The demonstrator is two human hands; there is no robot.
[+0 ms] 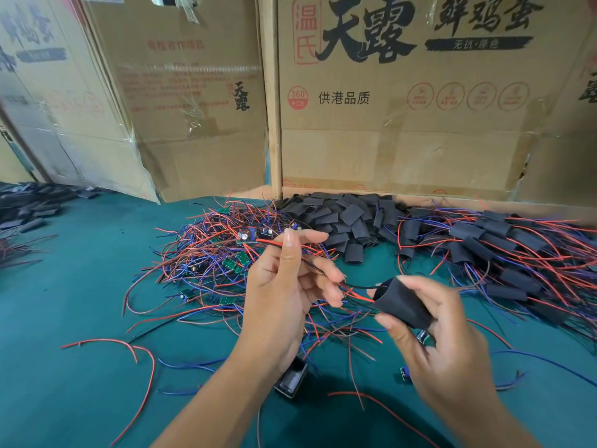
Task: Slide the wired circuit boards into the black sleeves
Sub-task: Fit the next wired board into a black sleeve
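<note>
Left hand (284,286) is pinching a red wire and a black wire (323,271) between thumb and fingers, holding them raised over the table; a small green circuit board (247,238) with a silver capacitor is hanging off the far end of the red lead, just left of the thumb tip. Right hand (436,337) is gripping one black sleeve (402,302) between thumb and forefinger, squeezing its mouth open toward the left hand. The wire ends are reaching into the sleeve mouth; how far in they are going is hidden by the sleeve wall. A dark part is peeking out under the right palm, too covered to identify. Another dark, boxy object (290,378) is lying on the table below the left wrist, partly hidden by the forearm. Behind the left hand a tangled heap of unsleeved boards (223,253) with red, blue and black leads is lying on the green table (64,302); single boards are hard to pick out in it. Further back a pile of empty sleeves (342,218) is sitting against the cardboard boxes (403,124). To the right a pile of sleeved boards (497,250) is running out of frame. At the far left edge more black sleeves (29,205) are blurred and cut off.
</note>
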